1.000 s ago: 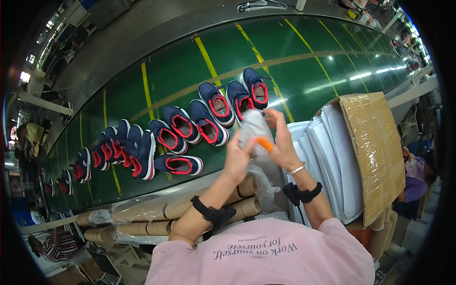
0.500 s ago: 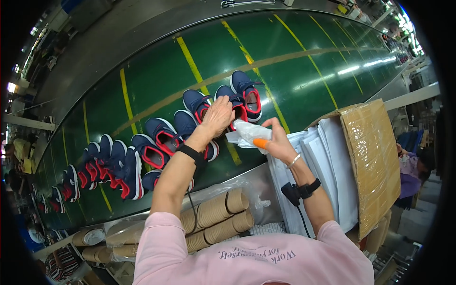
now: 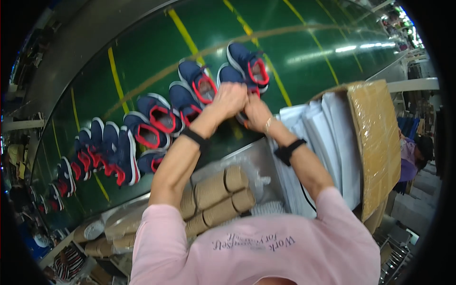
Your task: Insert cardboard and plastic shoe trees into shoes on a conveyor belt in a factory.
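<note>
A navy sneaker with red lining lies on the green conveyor belt, toe pointing away. My left hand is closed on its collar and covers much of the opening. Pressed right beside it, my right hand has its fingers curled in at the same shoe; what they hold is hidden. A small orange piece shows under the right hand. No white paper is visible around my hands. A matching sneaker stands just to the right, and another sneaker to the left.
More navy sneakers stretch leftward along the belt. At the right, a cardboard box holds white paper sheets. Nested brown paper forms lie below the belt edge. Another person is at the far right.
My right hand has moved up and left to the sneaker, beside my left hand. The crumpled white paper it held is no longer visible. The whole view has shifted slightly.
</note>
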The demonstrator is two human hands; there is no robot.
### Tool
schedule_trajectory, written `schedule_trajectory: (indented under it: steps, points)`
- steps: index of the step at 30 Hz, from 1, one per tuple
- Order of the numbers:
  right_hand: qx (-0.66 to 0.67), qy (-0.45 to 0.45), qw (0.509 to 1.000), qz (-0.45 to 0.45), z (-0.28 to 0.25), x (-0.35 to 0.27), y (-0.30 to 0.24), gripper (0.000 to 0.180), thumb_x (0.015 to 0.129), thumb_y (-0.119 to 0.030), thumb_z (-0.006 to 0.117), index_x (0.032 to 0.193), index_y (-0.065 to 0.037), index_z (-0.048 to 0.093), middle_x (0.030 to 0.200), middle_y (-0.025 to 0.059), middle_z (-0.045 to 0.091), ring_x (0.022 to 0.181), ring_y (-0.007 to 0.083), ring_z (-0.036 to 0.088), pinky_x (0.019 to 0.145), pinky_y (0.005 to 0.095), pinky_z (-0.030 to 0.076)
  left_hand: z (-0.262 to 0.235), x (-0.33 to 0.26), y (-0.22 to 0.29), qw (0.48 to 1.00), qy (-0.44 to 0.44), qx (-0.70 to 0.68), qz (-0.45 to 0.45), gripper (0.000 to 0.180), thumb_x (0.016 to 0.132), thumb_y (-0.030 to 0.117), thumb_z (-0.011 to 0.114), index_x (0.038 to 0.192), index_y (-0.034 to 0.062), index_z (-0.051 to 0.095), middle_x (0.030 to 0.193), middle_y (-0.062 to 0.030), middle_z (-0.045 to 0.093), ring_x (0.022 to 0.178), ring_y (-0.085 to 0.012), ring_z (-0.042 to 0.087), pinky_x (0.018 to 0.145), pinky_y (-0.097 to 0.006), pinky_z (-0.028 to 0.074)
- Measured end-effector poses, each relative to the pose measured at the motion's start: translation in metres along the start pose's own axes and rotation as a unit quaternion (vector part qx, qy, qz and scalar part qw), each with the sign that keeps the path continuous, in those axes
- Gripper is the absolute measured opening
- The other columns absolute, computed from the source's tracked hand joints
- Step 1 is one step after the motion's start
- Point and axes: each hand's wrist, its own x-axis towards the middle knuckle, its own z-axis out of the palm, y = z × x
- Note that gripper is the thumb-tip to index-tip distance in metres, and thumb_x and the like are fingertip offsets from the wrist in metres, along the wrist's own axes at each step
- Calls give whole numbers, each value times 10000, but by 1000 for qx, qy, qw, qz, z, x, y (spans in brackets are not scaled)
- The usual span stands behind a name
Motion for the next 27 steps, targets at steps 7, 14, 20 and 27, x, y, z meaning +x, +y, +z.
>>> schedule_trajectory:
  steps: [7, 14, 20, 27]
  points:
    - [112, 155, 981, -44, -38, -29, -20, 242, 709, -97, 670, 916, 7, 599, 902, 111, 617, 821, 287, 603, 738, 345, 503, -78, -71, 41, 991, -63, -53, -109, 209, 812, 227, 561, 832, 25, 607, 734, -169, 636, 701, -370, 617, 617, -468, 493]
    - [635, -84, 764, 76, 1, -154, -110, 34, 833, -30, 631, 861, -12, 633, 771, -33, 587, 704, 41, 519, 628, 202, 432, -76, -206, 138, 970, -82, -183, -135, 595, 676, 213, 757, 1181, 21, 506, 1157, -185, 553, 1087, -367, 518, 896, -406, 442]
    - [624, 127, 757, 148, 7, -179, -105, 40, 866, -17, 576, 849, -4, 610, 771, -34, 576, 723, 37, 491, 637, 195, 403, -63, -219, 144, 983, -6, -158, -96, 602, 662, 194, 772, 1159, -4, 497, 1121, -178, 573, 1054, -359, 533, 890, -410, 443]
    - [504, 138, 848, -85, -113, -211, -83, 58, 856, -57, 572, 864, -6, 597, 845, 62, 598, 776, 167, 553, 691, 277, 447, -106, -195, 154, 871, -98, -478, -58, 365, 765, 179, 735, 1040, 17, 558, 910, -23, 592, 845, -139, 555, 723, -293, 447]
